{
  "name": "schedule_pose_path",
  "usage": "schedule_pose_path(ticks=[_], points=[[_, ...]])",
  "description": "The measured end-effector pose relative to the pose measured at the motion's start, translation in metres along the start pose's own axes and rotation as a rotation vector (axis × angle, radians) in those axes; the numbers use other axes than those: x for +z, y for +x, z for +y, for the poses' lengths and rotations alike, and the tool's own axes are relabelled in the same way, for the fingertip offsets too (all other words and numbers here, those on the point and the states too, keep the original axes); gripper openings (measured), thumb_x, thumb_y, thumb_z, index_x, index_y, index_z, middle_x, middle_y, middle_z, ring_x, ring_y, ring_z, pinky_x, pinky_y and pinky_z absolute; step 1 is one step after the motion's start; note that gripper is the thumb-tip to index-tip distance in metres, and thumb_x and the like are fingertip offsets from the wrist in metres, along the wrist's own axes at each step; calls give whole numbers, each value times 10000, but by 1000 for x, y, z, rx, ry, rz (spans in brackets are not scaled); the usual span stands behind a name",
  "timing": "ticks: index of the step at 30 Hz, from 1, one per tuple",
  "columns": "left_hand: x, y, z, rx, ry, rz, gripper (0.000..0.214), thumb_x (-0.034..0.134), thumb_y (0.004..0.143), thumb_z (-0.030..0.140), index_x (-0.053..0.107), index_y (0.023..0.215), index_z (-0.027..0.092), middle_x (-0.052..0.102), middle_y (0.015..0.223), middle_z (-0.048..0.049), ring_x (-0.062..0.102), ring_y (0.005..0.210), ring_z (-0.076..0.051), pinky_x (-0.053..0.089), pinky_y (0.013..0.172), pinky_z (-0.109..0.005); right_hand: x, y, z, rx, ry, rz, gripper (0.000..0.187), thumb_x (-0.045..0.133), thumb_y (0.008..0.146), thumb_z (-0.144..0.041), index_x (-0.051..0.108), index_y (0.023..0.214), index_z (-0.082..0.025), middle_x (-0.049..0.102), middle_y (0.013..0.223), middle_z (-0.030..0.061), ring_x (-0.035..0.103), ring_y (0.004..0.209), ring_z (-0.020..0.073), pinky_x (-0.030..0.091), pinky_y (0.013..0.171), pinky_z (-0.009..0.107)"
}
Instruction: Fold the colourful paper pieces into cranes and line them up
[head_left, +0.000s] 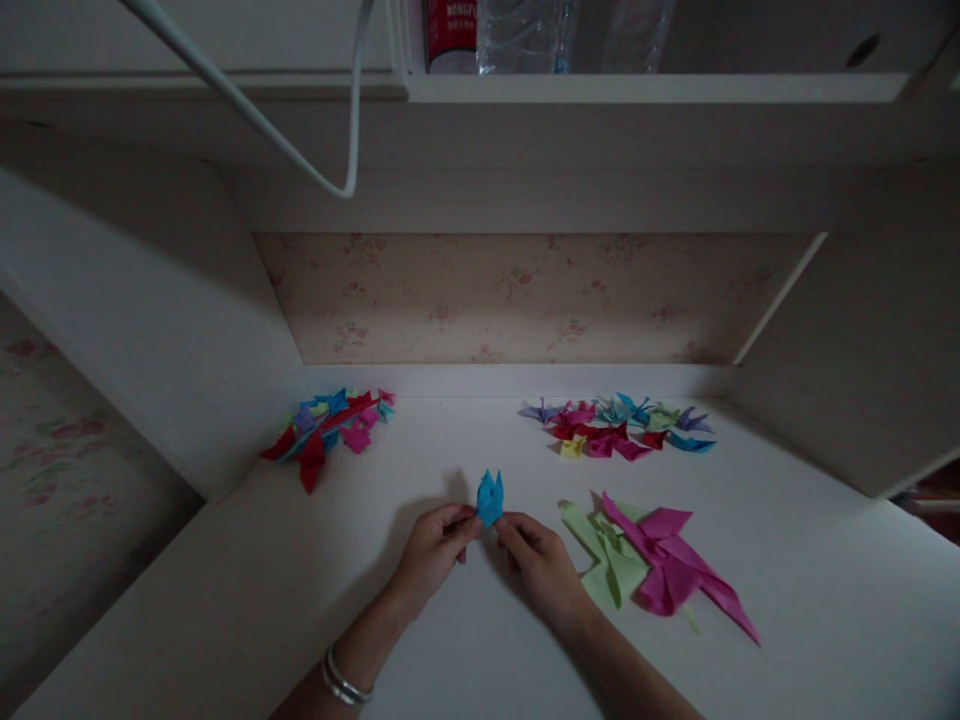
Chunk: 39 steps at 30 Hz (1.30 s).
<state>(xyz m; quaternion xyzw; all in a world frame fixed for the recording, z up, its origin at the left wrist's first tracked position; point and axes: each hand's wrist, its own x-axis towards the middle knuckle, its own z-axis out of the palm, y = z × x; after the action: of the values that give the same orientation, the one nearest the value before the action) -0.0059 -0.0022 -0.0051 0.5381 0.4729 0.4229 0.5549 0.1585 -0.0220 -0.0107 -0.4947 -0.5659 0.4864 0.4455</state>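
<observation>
A small blue folded paper piece point(490, 497) stands upright on the white desk point(225, 600), pinched from both sides. My left hand point(433, 549) grips its left lower edge with closed fingertips. My right hand point(538, 562) grips its right lower edge the same way. A silver bracelet point(343, 682) sits on my left wrist.
Larger pink folded papers point(675, 570) and light green ones point(607, 560) lie just right of my right hand. A heap of several small folded shapes point(619, 425) lies at the back right, another heap point(326, 430) at the back left. Bottles point(517, 35) stand on the shelf above; a white cable point(300, 150) hangs down.
</observation>
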Motion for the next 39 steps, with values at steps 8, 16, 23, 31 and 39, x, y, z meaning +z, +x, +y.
schedule_pose_path(ticks=[8,16,23,31,39], points=[[-2,0,0,20,-4,-34,297,625,763,387,664,852,106,585,690,-13,434,492,-73,310,449,-191,-2,1,2,10,-32,9,412,422,893,-505,577,719,-165,442,557,-34,407,529,115,308,507,232],[-3,3,-7,32,7,-68,259,619,769,363,662,831,115,584,693,-8,425,497,-69,304,451,-186,0,4,7,13,1,9,362,441,886,-478,591,800,-160,480,618,-14,416,535,114,318,496,231],[-4,2,-6,27,23,-85,269,611,782,364,663,848,108,583,694,-7,428,507,-73,309,461,-190,0,2,5,-2,-5,18,325,454,881,-448,606,904,-162,508,666,-5,435,544,121,339,499,231],[-4,2,-6,29,16,-81,271,619,775,359,663,865,107,582,697,-6,433,508,-74,319,462,-191,-1,1,5,-19,-58,29,293,445,889,-413,583,791,-175,481,595,-27,415,527,117,327,494,224],[-3,2,-5,30,40,-85,251,612,773,347,668,859,118,582,691,-3,444,514,-78,319,462,-189,-1,1,0,-35,-74,40,284,437,893,-408,562,785,-176,476,599,-29,419,526,121,335,499,223]])
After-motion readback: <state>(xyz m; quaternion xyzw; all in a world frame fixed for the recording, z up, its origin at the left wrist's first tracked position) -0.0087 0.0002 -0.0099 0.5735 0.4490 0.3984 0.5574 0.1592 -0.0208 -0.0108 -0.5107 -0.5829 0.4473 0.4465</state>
